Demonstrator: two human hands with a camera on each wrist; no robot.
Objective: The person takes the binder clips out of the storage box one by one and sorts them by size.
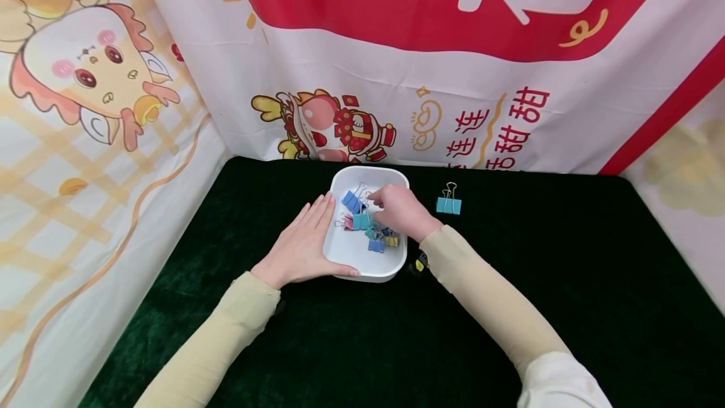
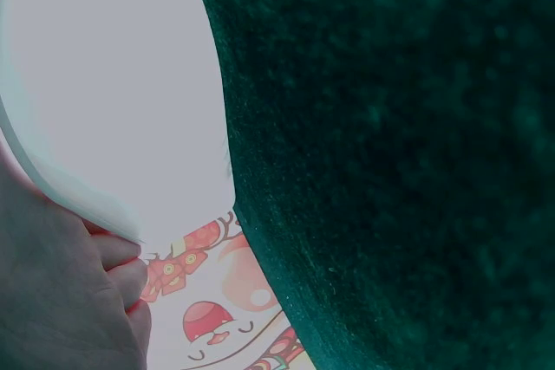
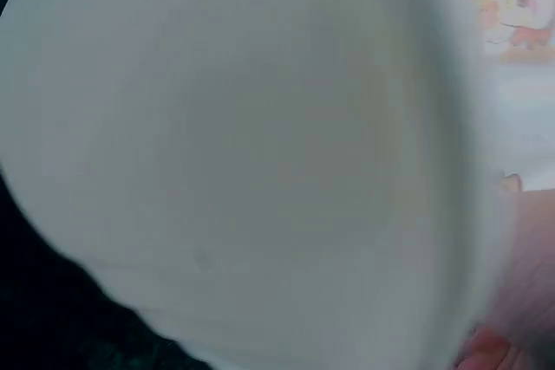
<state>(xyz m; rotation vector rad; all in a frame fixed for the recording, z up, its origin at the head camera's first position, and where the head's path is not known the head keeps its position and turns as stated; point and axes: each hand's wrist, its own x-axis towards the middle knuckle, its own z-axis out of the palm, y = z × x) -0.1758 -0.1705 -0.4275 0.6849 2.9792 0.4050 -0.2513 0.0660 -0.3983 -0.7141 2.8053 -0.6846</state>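
Note:
A white plastic tray [image 1: 362, 263] holds several binder clips: a blue clip [image 1: 352, 201], a teal clip [image 1: 363, 221], a pink one [image 1: 347, 222], another blue one [image 1: 376, 245] and a yellow one [image 1: 392, 241]. My left hand [image 1: 303, 241] lies along the tray's left side, fingers extended and thumb at the near rim. Over the tray's right side reaches my right hand [image 1: 399, 206], its fingertips beside the wire handles of the clips; whether they pinch one is unclear. Both wrist views show mostly the tray's pale outer wall [image 2: 113, 84].
One larger teal binder clip [image 1: 449, 205] stands on the dark green cloth [image 1: 538, 269], to the right of the tray. Printed white cloth [image 1: 226, 68] hangs behind and at the sides of the table.

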